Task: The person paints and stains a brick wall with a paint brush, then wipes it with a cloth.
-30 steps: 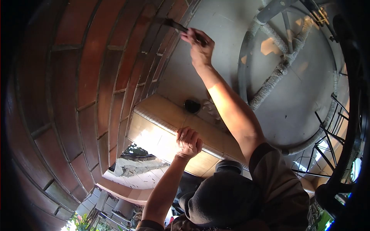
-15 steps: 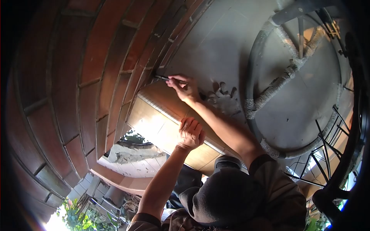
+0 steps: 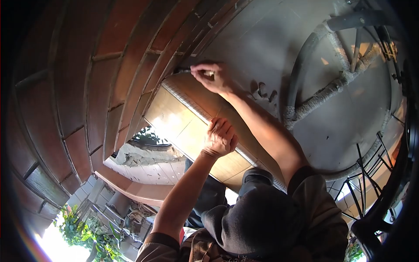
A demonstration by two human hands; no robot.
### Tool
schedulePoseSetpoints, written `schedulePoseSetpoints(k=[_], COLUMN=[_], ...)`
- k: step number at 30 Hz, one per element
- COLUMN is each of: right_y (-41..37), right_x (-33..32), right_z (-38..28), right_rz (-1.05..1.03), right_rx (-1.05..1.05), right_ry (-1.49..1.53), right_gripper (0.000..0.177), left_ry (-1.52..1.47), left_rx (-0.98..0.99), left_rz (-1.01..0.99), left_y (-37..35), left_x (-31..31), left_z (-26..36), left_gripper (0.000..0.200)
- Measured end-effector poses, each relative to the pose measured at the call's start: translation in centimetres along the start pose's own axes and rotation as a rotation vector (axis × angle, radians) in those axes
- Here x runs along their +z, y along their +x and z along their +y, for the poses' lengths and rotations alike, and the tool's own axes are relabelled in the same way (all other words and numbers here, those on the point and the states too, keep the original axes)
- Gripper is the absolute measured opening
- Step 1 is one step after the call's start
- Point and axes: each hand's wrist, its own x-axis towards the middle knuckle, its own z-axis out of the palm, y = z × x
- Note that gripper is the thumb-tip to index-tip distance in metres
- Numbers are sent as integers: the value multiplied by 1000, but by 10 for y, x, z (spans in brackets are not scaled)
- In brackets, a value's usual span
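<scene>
My right hand is closed around a thin dark tool. The tool points left, into the corner where the tiled wall meets the grey floor. Lower down, my left hand is a fist over the ribbed edge of a tan tiled step; whatever it may hold is hidden. Both forearms reach up from dark sleeves. Dark grey fabric fills the bottom centre, below the step.
Reddish-brown tiles cover the wall at left. On the right are a round frame with wrapped bars and black metal rods. Dark curved marks lie on the grey floor. Green plants stand at lower left.
In the picture, my right hand and the tool have shifted up and slightly right. My left fist appears slightly higher and further right. The whole view has also shifted.
</scene>
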Motion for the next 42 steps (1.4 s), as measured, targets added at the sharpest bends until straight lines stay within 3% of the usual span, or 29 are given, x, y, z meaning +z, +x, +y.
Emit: schedulePoseSetpoints(k=[4, 6, 8, 9, 10, 12, 14, 18, 19, 20, 22, 23, 27, 30, 31, 34, 35, 38, 39, 42], right_y=[32, 27, 2, -9, -13, -7, 7, 4, -7, -15, -25, -24, -5, -19, -23, -34, -34, -17, -11, 10], right_x=[-25, -32, -22, -13, 4, 20, 15, -18, -20, -12, 4, 19, 19, 10, 4, -2, 0, -20, -21, -22], right_z=[8, 11, 10, 16, 12, 4, 10, 25, 19, 22, 13, 39, 31, 33, 33, 25, 35, 26, 16, 14], right_rz=[356, 432, 235, 117, 84, 82, 205, 429, 366, 285, 112, 82, 305, 245, 116, -1, 45, -133, -166, -262], right_rx=[12, -36, 110, 77, 76, 115, 194, 143, 211, 151, 286, 206, 135, 289, 307, 292, 298, 422, 523, -36], right_ry=[192, 379, 408, 244, 276, 93, 327, 588, 554, 636, 463, 411, 619, 627, 783, 372, 493, 3, 111, -534], right_gripper=[8, 7, 7, 7, 7, 7, 11, 12, 13, 12, 13, 13, 11, 16, 18, 13, 13, 14, 17, 20], left_ry=[4, 5, 1, -2, -5, 2, 9, 14, 7, 2, 4, 14, 14, 7, 8, 14, 12, 10, 8, 1], left_rx=[-19, -17, -14, -9, -9, -7, -8, -5, -3, 0, 1, 2, -3, 2, 1, 1, 2, 4, 5, -2], left_rz=[-18, -15, -12, -8, -8, -19, -42, -24, -19, -12, -17, -31, -35, -27, -26, -19, -14, -12, -15, -9], left_y=[-1, 0, -1, 0, 0, -1, -2, -1, -1, -1, -1, -2, -3, -3, -3, -2, -2, -1, -2, 0], left_x=[0, 0, -1, 0, 0, -2, -3, -3, -3, -3, -3, -3, -2, -1, -1, -2, -2, -2, -2, -2], left_z=[1, 0, 1, 0, 1, -1, 1, 1, 1, 1, 1, 1, 0, 0, 1, -1, -1, 0, 0, 2], left_gripper=[12, 12, 13, 13, 13, 13, 13, 13, 13, 13, 13, 13, 13, 14, 14, 14, 14, 14, 14, 13])
